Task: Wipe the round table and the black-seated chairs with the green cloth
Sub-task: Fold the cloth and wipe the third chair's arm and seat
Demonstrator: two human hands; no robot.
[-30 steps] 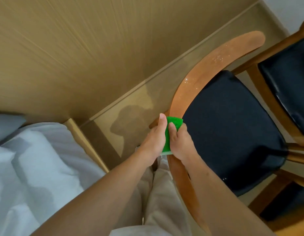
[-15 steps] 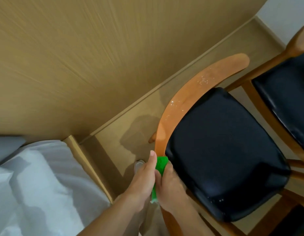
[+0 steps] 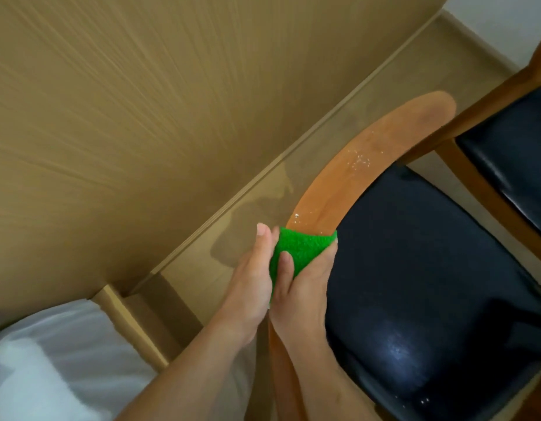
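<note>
1. My left hand and right hand both grasp the green cloth, which is folded over the curved wooden backrest of the nearer chair; the cloth sits on the rail just beside the black seat, with my right thumb on top of it and my left thumb along its outer edge

2. Taking the backrest as my landmark: the seat lies on its inner side, the floor and the wood-panelled wall on its outer side; a second chair stands past its far tip, and white bedding lies well apart on the outer side, near me

3. I judge the step to be wiping along the rail; beyond the cloth the wood carries small white droplets or specks, so that stretch looks unfinished

4. To do it well I should keep the cloth wrapped over both edges of the rail; press evenly with both hands; slide in one long pass toward the far tip rather than dabbing

5. I should follow the curve closely, or the cloth may slip off the outer edge; the round table is not in view
</note>
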